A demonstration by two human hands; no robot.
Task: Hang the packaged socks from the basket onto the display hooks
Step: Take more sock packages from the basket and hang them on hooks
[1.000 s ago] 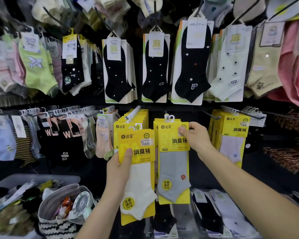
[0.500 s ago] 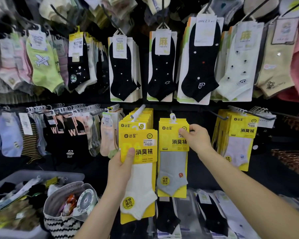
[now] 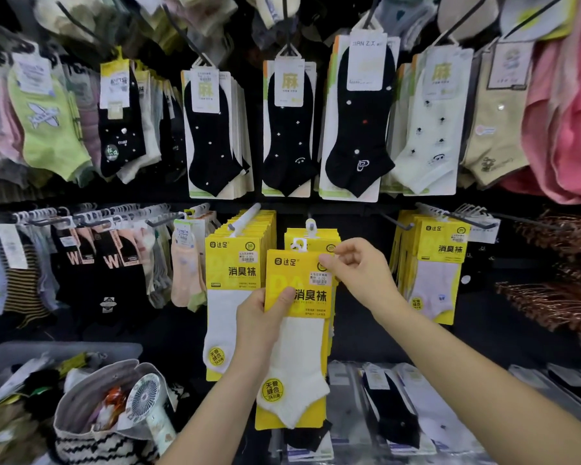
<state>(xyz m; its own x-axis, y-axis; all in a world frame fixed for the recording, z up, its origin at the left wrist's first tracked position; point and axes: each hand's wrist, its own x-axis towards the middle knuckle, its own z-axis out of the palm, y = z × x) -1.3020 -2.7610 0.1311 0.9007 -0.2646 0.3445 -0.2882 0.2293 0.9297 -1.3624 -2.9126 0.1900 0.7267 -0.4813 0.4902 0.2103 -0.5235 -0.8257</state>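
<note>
Just below the hook (image 3: 311, 226), the left hand (image 3: 262, 317) pinches the pack (image 3: 296, 333) at its yellow card and the right hand (image 3: 359, 266) pinches its top corner; down-left of the hook, a basket (image 3: 64, 348) holds socks (image 3: 17, 375), a bag (image 3: 91, 434) a fan (image 3: 145, 396)

This is a sock shop. The dark display wall (image 3: 363, 234) is lined with rows of thin metal hooks (image 3: 394, 221), each carrying stacks of black ankle socks on white cards (image 3: 215, 135) facing outward. A yellow-carded pack of white socks (image 3: 296, 347) bears a barcoded price sticker (image 3: 320, 278). A grey plastic crate (image 3: 64, 349) of loose stock sits below.
</note>
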